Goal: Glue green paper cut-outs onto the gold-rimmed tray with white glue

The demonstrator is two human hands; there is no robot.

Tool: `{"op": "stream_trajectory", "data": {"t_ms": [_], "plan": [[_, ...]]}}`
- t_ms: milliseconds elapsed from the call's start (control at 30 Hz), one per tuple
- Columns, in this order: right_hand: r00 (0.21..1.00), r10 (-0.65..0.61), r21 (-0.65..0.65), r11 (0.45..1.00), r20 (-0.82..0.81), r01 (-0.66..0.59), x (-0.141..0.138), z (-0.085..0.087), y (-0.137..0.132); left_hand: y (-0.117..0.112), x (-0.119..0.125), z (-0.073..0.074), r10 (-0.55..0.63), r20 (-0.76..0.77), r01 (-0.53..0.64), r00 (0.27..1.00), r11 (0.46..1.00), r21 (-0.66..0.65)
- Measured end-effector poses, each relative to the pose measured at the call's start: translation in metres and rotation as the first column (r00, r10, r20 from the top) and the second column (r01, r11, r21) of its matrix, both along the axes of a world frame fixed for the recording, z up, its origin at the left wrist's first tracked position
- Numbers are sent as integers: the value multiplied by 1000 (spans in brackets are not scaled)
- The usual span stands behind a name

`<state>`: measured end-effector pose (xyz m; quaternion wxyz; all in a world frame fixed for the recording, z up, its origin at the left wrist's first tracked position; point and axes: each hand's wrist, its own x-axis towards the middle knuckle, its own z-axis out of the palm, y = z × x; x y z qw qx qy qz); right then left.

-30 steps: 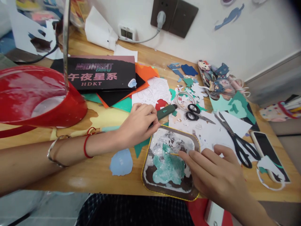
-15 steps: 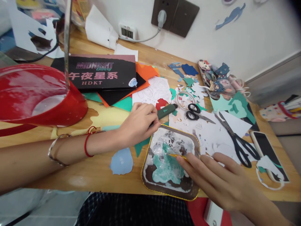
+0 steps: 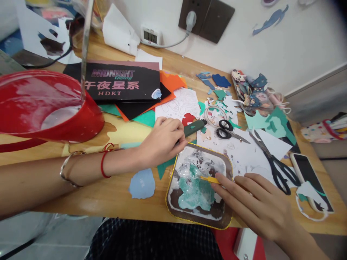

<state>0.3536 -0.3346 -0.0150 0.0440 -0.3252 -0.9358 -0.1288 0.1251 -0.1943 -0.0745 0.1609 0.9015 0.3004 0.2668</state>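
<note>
My right hand [image 3: 260, 202] pinches a slim yellow stick-like tool [image 3: 210, 179], its tip reaching over a wet, glossy green sheet [image 3: 193, 195]. That sheet lies in a shallow brown tray with a gold rim [image 3: 171, 215], among smeared white, foamy-looking stuff [image 3: 200, 153]. My left hand [image 3: 166, 139] is closed at the tray's upper-left corner, fingers curled; I cannot make out whether they grip the rim. Right behind those fingers is a dark green tool with a black tip [image 3: 195, 127]. A light blue paper cutout [image 3: 142, 184] lies below my left wrist.
A red bucket [image 3: 93, 126] stands at left, beside a black box [image 3: 119, 81] on coloured paper. Two pairs of scissors, black-handled small ones [image 3: 226, 129] and larger ones [image 3: 276, 166], lie right of the tray. A phone [image 3: 309, 177] is near the right edge.
The yellow tool's tip has shifted slightly right over the green sheet, and more of the tool shows. My left hand holds its place; the whole view has shifted a little.
</note>
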Motion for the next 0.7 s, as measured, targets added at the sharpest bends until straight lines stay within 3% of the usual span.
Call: {"op": "stream_trajectory", "data": {"t_ms": [200,433,600,700], "plan": [[997,-43,-65,997,-60,39,7,-3,1,0,0,1,10,0,-10,1000,1000,0],[955,-179,-276,955,-237,111,9,-12,4,-1,2,0,7,-5,-7,1000,1000,-10],[912,-246,-249,954,-327,168,7,-17,9,-1,1,1,10,-5,-10,1000,1000,-10],[895,-272,-296,940,-353,168,4,-19,12,-1,1,1,10,-5,-10,1000,1000,-3]]}}
